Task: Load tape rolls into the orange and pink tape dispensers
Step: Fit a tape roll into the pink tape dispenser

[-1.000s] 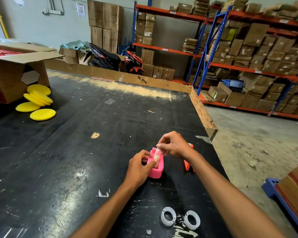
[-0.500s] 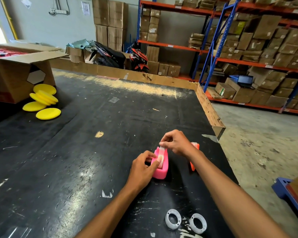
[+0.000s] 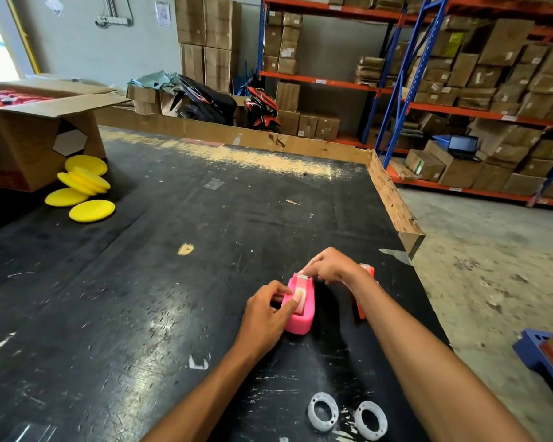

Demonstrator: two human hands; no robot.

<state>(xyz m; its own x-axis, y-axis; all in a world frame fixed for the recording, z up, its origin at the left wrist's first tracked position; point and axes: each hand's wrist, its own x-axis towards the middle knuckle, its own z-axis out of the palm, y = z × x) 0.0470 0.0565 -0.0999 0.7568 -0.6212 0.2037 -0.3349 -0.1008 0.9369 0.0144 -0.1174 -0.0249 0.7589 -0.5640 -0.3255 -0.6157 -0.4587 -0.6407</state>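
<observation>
The pink dispenser stands near the table's right edge. The left hand grips its side; the right hand pinches tape at its front. The orange dispenser stands just beside it, partly hidden.

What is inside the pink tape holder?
A roll of tape sits inside the pink tape holder. The left hand covers one side, so the roll's middle is hidden.

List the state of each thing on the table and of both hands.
pink tape dispenser: upright, tape roll seated inside
orange tape dispenser: mostly hidden behind right wrist
left hand: steadying the pink tape dispenser
right hand: pinching tape at the cutter end
white rings: lying flat, untouched
cardboard box: flaps open
yellow pads: loosely piled
</observation>
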